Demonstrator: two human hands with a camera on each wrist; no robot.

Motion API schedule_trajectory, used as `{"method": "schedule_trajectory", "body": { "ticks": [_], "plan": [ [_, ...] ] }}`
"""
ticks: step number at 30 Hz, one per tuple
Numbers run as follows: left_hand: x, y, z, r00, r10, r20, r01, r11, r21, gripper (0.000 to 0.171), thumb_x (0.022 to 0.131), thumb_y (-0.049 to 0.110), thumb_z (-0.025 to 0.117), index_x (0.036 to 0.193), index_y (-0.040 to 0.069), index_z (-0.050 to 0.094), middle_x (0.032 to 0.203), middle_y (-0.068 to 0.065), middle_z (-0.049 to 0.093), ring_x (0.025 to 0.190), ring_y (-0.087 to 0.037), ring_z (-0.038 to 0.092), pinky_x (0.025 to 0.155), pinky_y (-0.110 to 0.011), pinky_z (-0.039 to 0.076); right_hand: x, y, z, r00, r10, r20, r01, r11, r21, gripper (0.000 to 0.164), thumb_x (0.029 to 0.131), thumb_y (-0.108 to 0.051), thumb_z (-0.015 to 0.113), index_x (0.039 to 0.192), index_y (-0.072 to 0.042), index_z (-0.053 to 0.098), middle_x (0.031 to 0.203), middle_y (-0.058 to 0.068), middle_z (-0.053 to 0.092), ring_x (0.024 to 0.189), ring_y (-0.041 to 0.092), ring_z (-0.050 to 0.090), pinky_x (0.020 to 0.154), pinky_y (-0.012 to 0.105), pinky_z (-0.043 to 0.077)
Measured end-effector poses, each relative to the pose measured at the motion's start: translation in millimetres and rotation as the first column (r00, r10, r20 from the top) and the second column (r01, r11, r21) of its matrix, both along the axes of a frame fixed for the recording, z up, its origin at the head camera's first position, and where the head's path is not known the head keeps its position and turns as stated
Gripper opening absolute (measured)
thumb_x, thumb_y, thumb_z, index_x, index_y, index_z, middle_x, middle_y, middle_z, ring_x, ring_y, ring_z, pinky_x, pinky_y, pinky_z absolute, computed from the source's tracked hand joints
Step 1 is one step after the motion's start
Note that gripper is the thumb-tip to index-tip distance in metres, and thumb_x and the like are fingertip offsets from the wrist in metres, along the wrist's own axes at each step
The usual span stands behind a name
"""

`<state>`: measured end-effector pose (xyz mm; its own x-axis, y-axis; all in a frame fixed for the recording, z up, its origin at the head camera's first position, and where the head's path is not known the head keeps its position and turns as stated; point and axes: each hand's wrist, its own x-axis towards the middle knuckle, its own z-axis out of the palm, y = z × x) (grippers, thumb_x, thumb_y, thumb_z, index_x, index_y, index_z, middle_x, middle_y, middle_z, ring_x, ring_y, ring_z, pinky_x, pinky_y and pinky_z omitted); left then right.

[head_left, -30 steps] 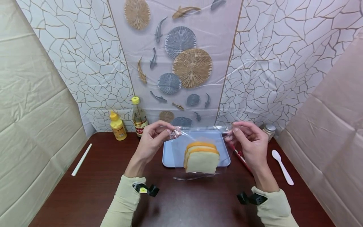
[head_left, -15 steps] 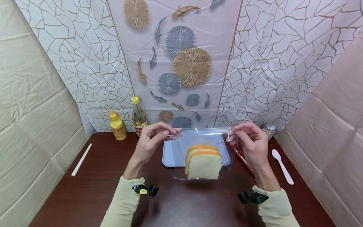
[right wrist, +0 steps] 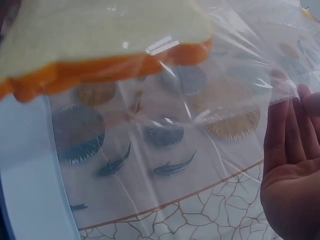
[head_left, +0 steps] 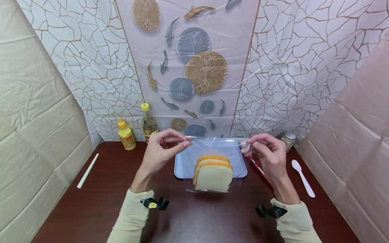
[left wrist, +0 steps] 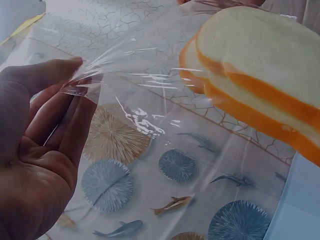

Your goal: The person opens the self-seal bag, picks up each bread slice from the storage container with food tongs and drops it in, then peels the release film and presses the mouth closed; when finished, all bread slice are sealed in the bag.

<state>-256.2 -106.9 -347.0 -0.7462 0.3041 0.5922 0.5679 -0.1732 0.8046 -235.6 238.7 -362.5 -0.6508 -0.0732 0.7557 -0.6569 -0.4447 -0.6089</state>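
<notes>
A clear plastic bag (head_left: 185,168) hangs between my two hands, its top edge stretched level. Inside it stand slices of bread (head_left: 214,177) with orange crusts, low in the bag. My left hand (head_left: 162,148) pinches the bag's left top corner between thumb and fingers; the left wrist view shows the film (left wrist: 145,77) gathered into creases at the fingertips. At the other top corner, my right hand (head_left: 270,155) pinches the film the same way. Behind the bag, partly seen through it, lies a light blue tray (head_left: 180,165) on the dark table.
A yellow squeeze bottle (head_left: 126,136) and a yellow-capped glass bottle (head_left: 149,123) stand at the back left. A white stick (head_left: 87,171) lies on the left. On the right are a red stick-like item (head_left: 262,173), a white spoon (head_left: 304,180) and a lidded jar (head_left: 288,139).
The bread slices have dropped lower in the bag, shifting right and then back left. Both hands keep their hold on the corners, and the left thumb has straightened slightly.
</notes>
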Motion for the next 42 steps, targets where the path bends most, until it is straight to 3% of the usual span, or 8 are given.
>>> {"method": "schedule_trajectory", "body": {
  "ticks": [7,11,14,23,29,34,38,42],
  "plan": [
    [-2.7,-3,0.4,1.0,0.005,-0.018,-0.005,1.0,-0.005,0.014,0.096,-0.002,0.079,0.109,-0.001,0.076,0.112,-0.024,0.081,0.103,-0.029,0.083,0.09,-0.037,0.066,2.9,2,2.9,0.988,-0.151,-0.018,0.152,0.981,0.119,0.015,0.098,0.022,0.053,0.102,0.021,0.068,0.094,0.019,0.082,0.076,0.026,0.082,0.063,0.033,0.065],
    [-3.1,-13,-0.9,0.999,0.043,-0.03,-0.044,0.998,-0.036,0.016,0.097,-0.001,0.078,0.113,0.0,0.077,0.114,-0.023,0.081,0.103,-0.028,0.083,0.091,-0.039,0.066,6.2,-5,1.9,0.923,-0.383,0.05,0.349,0.882,0.316,0.015,0.092,0.013,0.077,0.106,0.007,0.075,0.091,0.009,0.084,0.078,0.021,0.082,0.068,0.03,0.066],
    [-2.3,-28,-3.6,0.997,0.075,-0.025,-0.076,0.996,-0.051,0.017,0.098,-0.002,0.077,0.115,0.0,0.077,0.116,-0.018,0.082,0.104,-0.028,0.083,0.092,-0.039,0.066,3.6,-17,1.8,0.895,-0.444,0.049,0.384,0.82,0.425,0.017,0.093,0.003,0.082,0.109,-0.003,0.079,0.092,0.009,0.083,0.08,0.022,0.082,0.071,0.03,0.066],
    [3.4,-108,-9.6,0.998,0.027,0.057,-0.031,0.997,0.066,0.018,0.1,-0.016,0.065,0.118,-0.018,0.066,0.12,-0.022,0.08,0.103,-0.03,0.083,0.086,-0.05,0.065,-17.5,-85,7.9,0.984,-0.174,0.023,0.142,0.868,0.475,0.018,0.102,0.002,0.071,0.119,0.001,0.076,0.109,0.022,0.082,0.094,0.022,0.083,0.081,0.041,0.067],
    [18.1,-181,1.3,0.987,0.067,0.146,-0.061,0.997,-0.049,0.018,0.1,-0.016,0.064,0.114,-0.008,0.072,0.113,-0.01,0.084,0.1,-0.014,0.082,0.079,-0.032,0.066,-26.5,-143,-4.7,0.979,0.027,0.204,-0.115,0.894,0.432,0.019,0.104,0.0,0.069,0.122,0.004,0.073,0.117,0.029,0.078,0.098,0.023,0.083,0.082,0.048,0.067],
    [-8.9,-229,-8.2,0.944,0.137,0.301,-0.071,0.973,-0.221,0.016,0.103,-0.004,0.068,0.119,-0.008,0.069,0.11,-0.004,0.084,0.095,-0.009,0.08,0.081,-0.03,0.066,-53.0,-193,-33.6,0.914,0.024,0.404,-0.203,0.89,0.408,0.024,0.104,-0.004,0.07,0.125,0.006,0.072,0.123,0.029,0.077,0.099,0.023,0.082,0.086,0.046,0.067],
    [-43.2,-251,-48.7,0.873,0.223,0.433,-0.072,0.938,-0.339,0.03,0.105,0.002,0.07,0.129,-0.014,0.063,0.109,-0.004,0.084,0.095,-0.009,0.08,0.086,-0.03,0.066,-84.4,-230,-72.6,0.86,-0.103,0.499,-0.154,0.881,0.448,0.022,0.104,-0.002,0.069,0.124,0.006,0.073,0.12,0.027,0.078,0.099,0.026,0.082,0.087,0.038,0.067],
    [-59.7,-259,-93.8,0.808,0.337,0.483,-0.133,0.903,-0.408,0.037,0.105,0.0,0.069,0.134,-0.02,0.058,0.115,-0.016,0.082,0.096,-0.01,0.08,0.087,-0.031,0.066,-102.9,-259,-101.7,0.84,-0.207,0.502,-0.109,0.842,0.529,0.023,0.105,0.006,0.061,0.124,0.012,0.071,0.12,0.029,0.078,0.104,0.036,0.081,0.089,0.038,0.067]
  ]
}}
